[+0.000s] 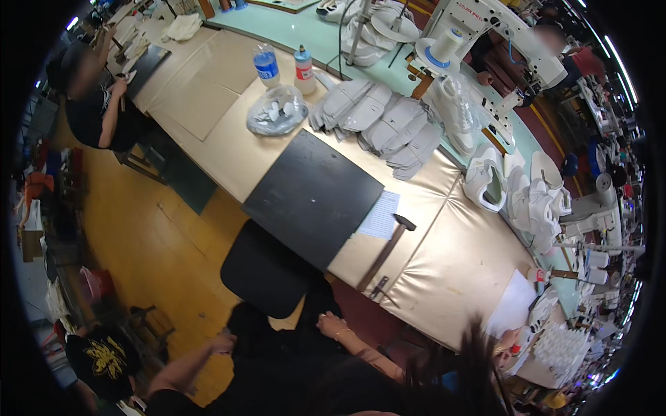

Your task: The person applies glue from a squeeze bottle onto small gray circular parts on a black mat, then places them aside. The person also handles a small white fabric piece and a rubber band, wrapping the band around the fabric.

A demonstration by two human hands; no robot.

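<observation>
Chair pad (260,270), black and rounded, lies just ahead of both sets of fingers and sideways between them, partly tucked beneath the edge of a gold-covered worktop (451,256); whether it is the seat or the back cannot be told. It looks firm and lightly cushioned, and would probably be sturdy rather than fragile, with a matt face unlikely to slip. The chair as a whole is likely too weighty to lift in a fingertip pinch, so the pad's two side edges seem the best hold, one hand to each. The left hand (223,342) is blurred, its fingers appearing curled, and I cannot tell whether they close on anything. The right hand (331,324) lies against black clothing (298,360), fingers bent and close together, with no grip that can be made out. Neither hand visibly touches the pad; the right fingers are the nearer. Beyond the pad from the fingers, a dark grey board (312,194) lies on the worktop, and ahead and to the right of the right fingers rests a hammer (386,252).
</observation>
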